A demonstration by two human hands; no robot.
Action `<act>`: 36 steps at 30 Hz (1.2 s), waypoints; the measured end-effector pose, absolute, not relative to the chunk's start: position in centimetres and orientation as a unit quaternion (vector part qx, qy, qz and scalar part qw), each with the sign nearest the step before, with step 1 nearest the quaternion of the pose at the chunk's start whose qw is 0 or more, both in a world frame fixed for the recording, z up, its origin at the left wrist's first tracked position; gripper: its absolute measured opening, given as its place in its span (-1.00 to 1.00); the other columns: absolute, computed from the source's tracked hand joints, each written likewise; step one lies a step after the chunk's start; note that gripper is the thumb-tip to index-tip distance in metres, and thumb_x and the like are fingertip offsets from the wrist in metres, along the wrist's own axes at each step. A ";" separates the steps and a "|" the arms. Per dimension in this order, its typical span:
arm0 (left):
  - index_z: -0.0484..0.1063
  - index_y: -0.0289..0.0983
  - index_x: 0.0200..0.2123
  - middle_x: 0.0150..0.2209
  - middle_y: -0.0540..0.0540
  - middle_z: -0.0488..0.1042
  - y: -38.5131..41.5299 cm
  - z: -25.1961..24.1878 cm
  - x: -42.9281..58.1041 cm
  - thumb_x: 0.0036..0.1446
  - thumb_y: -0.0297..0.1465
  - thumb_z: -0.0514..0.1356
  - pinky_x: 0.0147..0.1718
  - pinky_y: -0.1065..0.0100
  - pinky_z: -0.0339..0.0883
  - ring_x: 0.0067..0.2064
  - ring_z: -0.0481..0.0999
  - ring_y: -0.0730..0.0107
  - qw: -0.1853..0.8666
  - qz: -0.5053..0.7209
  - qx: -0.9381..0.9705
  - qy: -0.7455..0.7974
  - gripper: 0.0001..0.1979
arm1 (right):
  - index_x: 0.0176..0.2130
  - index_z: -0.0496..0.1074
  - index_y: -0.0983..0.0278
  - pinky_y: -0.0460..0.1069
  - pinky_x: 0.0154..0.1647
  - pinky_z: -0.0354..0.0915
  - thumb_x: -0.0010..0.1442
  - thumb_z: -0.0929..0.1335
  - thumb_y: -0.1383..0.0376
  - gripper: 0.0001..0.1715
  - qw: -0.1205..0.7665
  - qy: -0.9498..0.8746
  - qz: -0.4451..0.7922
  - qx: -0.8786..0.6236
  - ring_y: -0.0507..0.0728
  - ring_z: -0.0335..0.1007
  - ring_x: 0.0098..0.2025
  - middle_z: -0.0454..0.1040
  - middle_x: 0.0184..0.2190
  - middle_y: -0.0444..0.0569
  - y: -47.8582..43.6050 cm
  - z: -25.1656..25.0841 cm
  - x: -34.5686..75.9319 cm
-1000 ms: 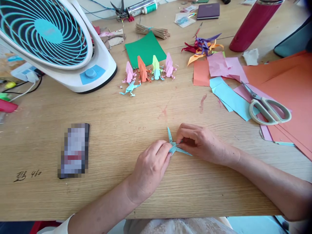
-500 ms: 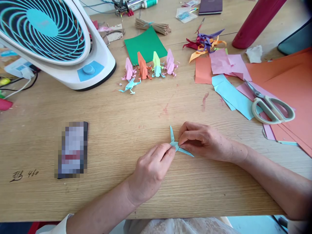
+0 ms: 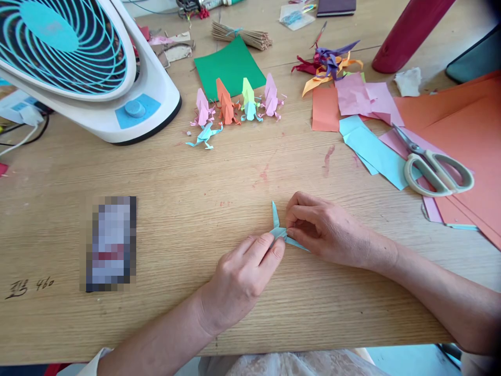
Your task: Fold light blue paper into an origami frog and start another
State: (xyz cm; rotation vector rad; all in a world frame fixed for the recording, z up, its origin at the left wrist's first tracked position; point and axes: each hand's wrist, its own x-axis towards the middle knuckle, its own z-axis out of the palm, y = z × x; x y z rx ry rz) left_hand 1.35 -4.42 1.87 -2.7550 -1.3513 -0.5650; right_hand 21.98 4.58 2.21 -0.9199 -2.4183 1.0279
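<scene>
A small light-blue folded paper piece [image 3: 277, 225] lies on the wooden table [image 3: 195, 198], one thin point sticking up and another pointing right. My left hand [image 3: 242, 277] pinches its left side with thumb and fingertips. My right hand [image 3: 324, 230] pinches its right side, fingers curled over it. Most of the piece is hidden under my fingers.
Several finished origami figures [image 3: 235, 104] stand near a green sheet [image 3: 229, 65]. A white and turquoise fan [image 3: 78, 68] fills the back left. A phone [image 3: 111, 243] lies at left. Scissors [image 3: 436, 167] rest on blue, pink and orange paper [image 3: 462, 125] at right. A red bottle [image 3: 407, 31] stands behind.
Both hands stay pinched on the blue paper piece with only small finger shifts. The view has tilted slightly, sliding the table's objects a little up and left.
</scene>
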 end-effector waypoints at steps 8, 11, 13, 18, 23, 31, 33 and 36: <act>0.39 -0.48 0.08 -0.13 -0.19 0.56 -4.4 2.7 1.4 0.35 -0.55 -0.03 -0.18 0.35 0.52 -0.19 0.55 0.37 0.069 -0.140 -0.906 -0.393 -0.68 | -0.42 0.36 0.31 -0.09 -0.37 0.19 0.12 0.34 0.53 -0.84 0.180 -0.843 0.362 -0.355 -0.01 0.25 -0.37 0.31 -0.29 -0.06 4.2 2.5 21.5; 0.39 -0.53 0.08 -0.15 -0.23 0.56 -4.3 2.8 1.4 0.34 -0.57 -0.02 -0.17 0.34 0.51 -0.19 0.55 0.34 0.084 -0.123 -0.913 -0.380 -0.67 | -0.43 0.36 0.31 -0.08 -0.37 0.20 0.13 0.33 0.52 -0.84 0.177 -0.841 0.357 -0.365 -0.01 0.25 -0.38 0.31 -0.31 -0.07 4.2 2.6 21.4; 0.38 -0.54 0.09 -0.14 -0.23 0.56 -4.3 2.8 1.4 0.32 -0.58 0.00 -0.16 0.33 0.50 -0.18 0.54 0.33 0.087 -0.115 -0.915 -0.377 -0.66 | -0.43 0.36 0.31 -0.08 -0.36 0.21 0.14 0.33 0.51 -0.84 0.173 -0.839 0.352 -0.377 -0.01 0.25 -0.39 0.32 -0.32 -0.07 4.1 2.7 21.2; 0.37 -0.53 0.11 -0.11 -0.22 0.55 -4.4 2.8 1.4 0.32 -0.56 0.00 -0.12 0.34 0.48 -0.16 0.53 0.32 0.081 -0.097 -0.917 -0.379 -0.64 | -0.42 0.33 0.30 -0.08 -0.34 0.23 0.13 0.33 0.52 -0.84 0.174 -0.836 0.342 -0.393 -0.01 0.27 -0.38 0.31 -0.32 -0.08 4.0 2.7 21.1; 0.38 -0.49 0.11 -0.11 -0.19 0.55 -4.4 2.6 1.4 0.33 -0.57 -0.03 -0.09 0.37 0.45 -0.18 0.52 0.37 0.092 -0.100 -0.914 -0.382 -0.65 | -0.31 0.38 0.30 -0.12 -0.43 0.22 0.12 0.34 0.54 -0.83 0.198 -0.839 0.359 -0.357 -0.04 0.24 -0.43 0.32 -0.30 -0.09 4.4 2.2 21.8; 0.37 -0.50 0.11 -0.10 -0.20 0.54 -4.4 2.8 1.4 0.33 -0.58 -0.03 -0.09 0.35 0.47 -0.15 0.52 0.36 0.084 -0.096 -0.916 -0.380 -0.65 | -0.08 0.48 0.27 -0.06 -0.28 0.35 0.30 0.26 0.47 -0.73 0.229 -0.873 0.365 -0.230 0.06 0.40 -0.24 0.41 -0.17 0.05 5.3 1.7 23.7; 0.38 -0.50 0.11 -0.10 -0.20 0.54 -4.3 2.8 1.3 0.33 -0.57 -0.03 -0.10 0.35 0.47 -0.15 0.52 0.35 0.081 -0.095 -0.916 -0.380 -0.65 | -0.04 0.48 0.28 -0.03 -0.21 0.37 0.32 0.25 0.46 -0.71 0.219 -0.889 0.348 -0.202 0.08 0.42 -0.20 0.40 -0.14 0.09 5.3 1.6 23.9; 0.37 -0.49 0.11 -0.10 -0.20 0.54 -4.3 2.7 1.3 0.33 -0.57 -0.03 -0.10 0.36 0.47 -0.15 0.52 0.36 0.079 -0.094 -0.917 -0.381 -0.64 | 0.00 0.47 0.31 0.00 -0.20 0.39 0.35 0.25 0.43 -0.70 0.214 -0.904 0.324 -0.182 0.09 0.43 -0.19 0.41 -0.11 0.13 5.3 1.4 24.2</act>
